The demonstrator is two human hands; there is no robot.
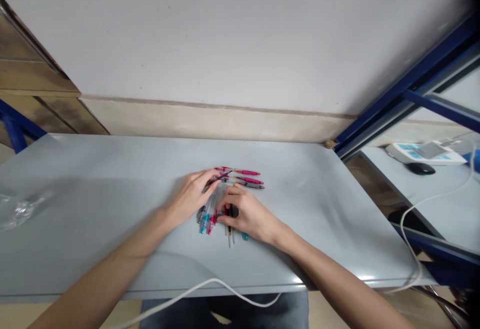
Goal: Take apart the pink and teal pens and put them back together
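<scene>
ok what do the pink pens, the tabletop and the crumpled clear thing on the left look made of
Pink pens: likely moulded plastic, going by their smooth, evenly coloured barrels.
Tabletop: smooth grey with a soft sheen, bright glare at the front edge; painted metal or laminate, can't tell which.
Crumpled clear thing: probably thin plastic film, see-through with shiny creases.

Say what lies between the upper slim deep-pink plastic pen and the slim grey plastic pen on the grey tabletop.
A second deep-pink pen lies between the upper deep-pink pen and the grey pen; the head view shows it.
</scene>
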